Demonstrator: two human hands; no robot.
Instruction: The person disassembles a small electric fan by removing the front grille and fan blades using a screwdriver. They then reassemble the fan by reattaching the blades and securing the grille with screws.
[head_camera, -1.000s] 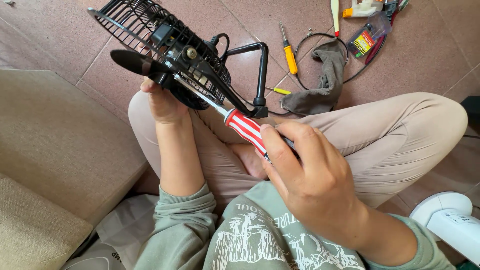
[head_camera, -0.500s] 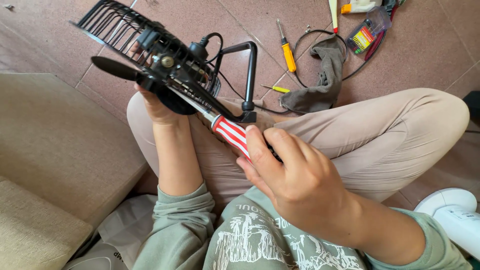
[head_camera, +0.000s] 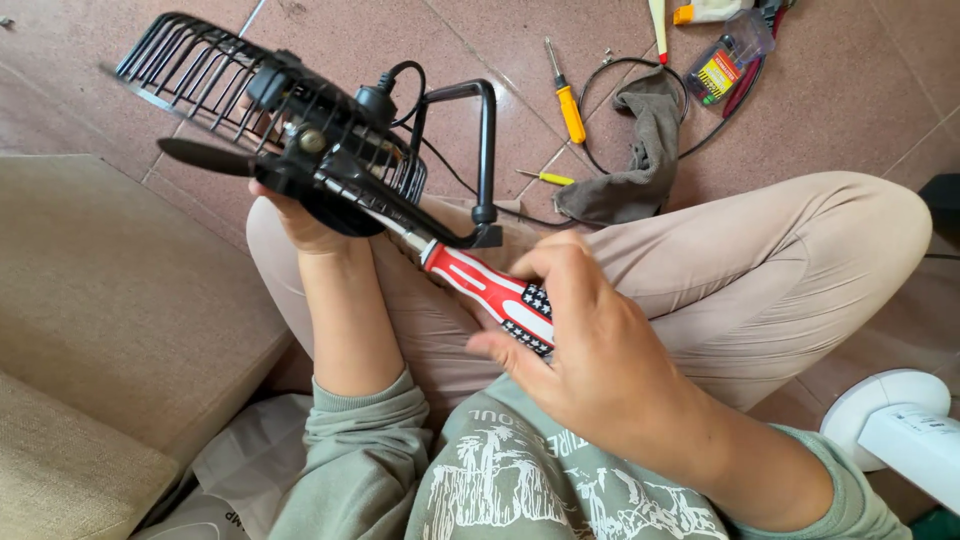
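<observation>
My left hand (head_camera: 300, 222) holds a small black fan (head_camera: 300, 140) from below, gripping its motor housing. The wire grille tilts up to the left and a black blade sticks out to the left. The fan's black U-shaped stand (head_camera: 485, 150) hangs to the right. My right hand (head_camera: 590, 350) grips a screwdriver with a red and white striped handle (head_camera: 490, 290). Its shaft runs up left into the back of the fan near the motor. Both hands are above my lap.
On the reddish tile floor lie a yellow-handled screwdriver (head_camera: 568, 105), a smaller yellow screwdriver (head_camera: 548, 178), a grey rag (head_camera: 645, 150) over a black cable, and a pack of small parts (head_camera: 725, 65). A beige cushion (head_camera: 100, 300) is at left, a white fan base (head_camera: 900, 425) at lower right.
The fan has shifted slightly left and tilted. My right hand has turned on the screwdriver handle, with the fingers now spread further along it.
</observation>
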